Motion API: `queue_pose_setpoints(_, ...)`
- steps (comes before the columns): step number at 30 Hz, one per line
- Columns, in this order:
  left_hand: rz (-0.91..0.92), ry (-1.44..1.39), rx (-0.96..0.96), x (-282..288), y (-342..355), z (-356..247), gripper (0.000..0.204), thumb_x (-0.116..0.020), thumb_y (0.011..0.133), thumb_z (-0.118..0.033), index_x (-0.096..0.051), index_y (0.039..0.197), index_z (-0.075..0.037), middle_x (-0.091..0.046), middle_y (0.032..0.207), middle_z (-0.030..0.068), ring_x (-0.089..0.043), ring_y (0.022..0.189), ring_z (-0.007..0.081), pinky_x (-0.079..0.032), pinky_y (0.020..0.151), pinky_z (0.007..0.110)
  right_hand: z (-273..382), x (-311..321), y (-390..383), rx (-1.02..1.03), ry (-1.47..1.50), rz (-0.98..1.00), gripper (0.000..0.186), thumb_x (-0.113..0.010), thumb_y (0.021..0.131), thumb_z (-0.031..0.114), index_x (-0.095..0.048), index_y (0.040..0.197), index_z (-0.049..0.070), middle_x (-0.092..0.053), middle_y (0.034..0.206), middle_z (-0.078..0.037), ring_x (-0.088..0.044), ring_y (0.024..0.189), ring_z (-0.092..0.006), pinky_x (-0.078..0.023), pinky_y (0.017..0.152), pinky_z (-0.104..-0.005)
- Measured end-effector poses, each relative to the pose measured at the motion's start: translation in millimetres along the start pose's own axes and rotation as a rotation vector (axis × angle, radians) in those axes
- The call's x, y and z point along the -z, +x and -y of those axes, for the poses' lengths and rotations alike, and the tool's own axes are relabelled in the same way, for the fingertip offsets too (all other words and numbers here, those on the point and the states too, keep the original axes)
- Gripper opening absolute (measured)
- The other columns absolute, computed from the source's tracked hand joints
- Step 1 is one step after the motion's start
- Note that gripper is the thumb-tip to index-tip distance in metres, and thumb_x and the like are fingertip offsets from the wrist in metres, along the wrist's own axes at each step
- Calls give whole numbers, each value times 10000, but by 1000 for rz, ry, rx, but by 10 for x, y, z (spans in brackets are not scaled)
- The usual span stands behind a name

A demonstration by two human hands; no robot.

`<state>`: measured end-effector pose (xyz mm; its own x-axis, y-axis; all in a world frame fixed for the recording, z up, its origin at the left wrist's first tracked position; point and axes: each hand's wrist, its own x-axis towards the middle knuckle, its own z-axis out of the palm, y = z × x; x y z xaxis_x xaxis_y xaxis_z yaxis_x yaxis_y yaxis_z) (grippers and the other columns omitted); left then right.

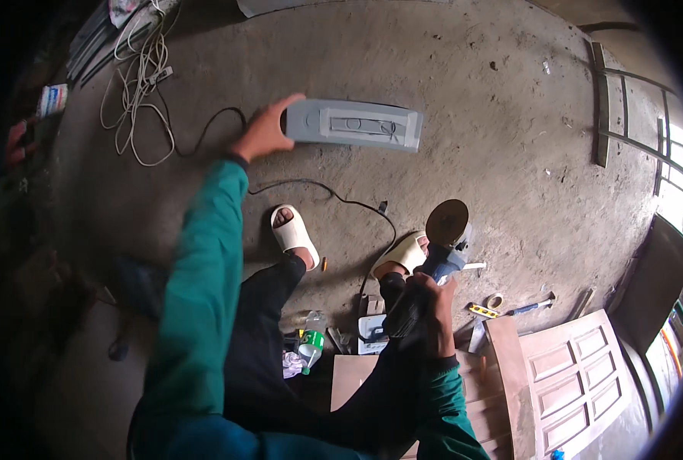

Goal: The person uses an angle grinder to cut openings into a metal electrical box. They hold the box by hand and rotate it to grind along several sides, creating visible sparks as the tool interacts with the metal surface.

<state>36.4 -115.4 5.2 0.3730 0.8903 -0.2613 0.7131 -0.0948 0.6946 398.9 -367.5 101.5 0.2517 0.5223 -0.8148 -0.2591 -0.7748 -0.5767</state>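
My left hand (267, 132) reaches out over the floor and grips the left end of a long grey panel (354, 136), fingers at one edge and thumb at the other. Strips of tape frame a narrow rectangle on the panel's face, with dark pen-like lines inside. In my right hand (438, 300), beside my right leg, is an angle grinder (445, 264), its round brownish disc (448, 221) pointing away from me. Whether the disc spins I cannot tell. A black power cord (341, 198) curves across the floor between my feet.
Tangled white cable (138, 100) lies at far left. Near my legs are a plastic bottle (311, 341), a tape roll (494, 301), a yellow level (482, 310) and a hammer (533, 305). A panelled wooden door (579, 376) lies at lower right; a metal frame (602, 107) stands far right.
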Motion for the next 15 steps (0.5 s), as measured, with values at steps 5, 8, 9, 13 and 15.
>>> queue_pose_setpoints(5, 208, 225, -313, 330, 917, -68, 827, -676, 531, 89, -474, 1300, -137, -609, 1157, 149, -579, 1072, 346, -489, 893, 390, -24, -83, -189, -117, 27, 26, 256, -681, 694, 145, -584, 848, -35, -628, 694, -105, -623, 572, -187, -507, 537, -281)
queue_pose_setpoints(8, 288, 327, -451, 514, 1365, 28, 837, -644, 555, 142, -466, 1319, -151, -612, 1168, 123, -572, 1081, 348, -496, 901, 403, -11, -304, -273, -123, 30, 34, 247, -677, 691, 151, -588, 829, -34, -623, 686, -101, -621, 569, -182, -503, 526, -278)
queue_pose_setpoints(9, 284, 307, -455, 482, 1446, 3, 837, -644, 555, 142, -466, 1319, -151, -612, 1168, 123, -572, 1081, 348, -496, 901, 403, 17, -340, -296, -126, 17, 29, 247, -675, 691, 153, -587, 829, -33, -620, 686, -98, -619, 568, -180, -501, 521, -276)
queue_pose_setpoints(13, 243, 497, -421, 302, 1663, -295, 881, -576, 642, 198, -413, 1383, -249, -607, 1192, 86, -578, 1080, 331, -493, 950, 411, 245, -471, -301, -78, -17, 67, 253, -692, 686, 140, -575, 842, -21, -594, 671, -67, -594, 550, -159, -485, 515, -268)
queue_pose_setpoints(15, 235, 533, -364, 261, 1704, -348, 898, -546, 673, 215, -388, 1403, -284, -603, 1201, 79, -584, 1071, 328, -491, 963, 413, 315, -454, -273, -22, -136, 47, 240, -702, 691, 146, -571, 821, -7, -579, 657, -53, -579, 542, -147, -478, 514, -261)
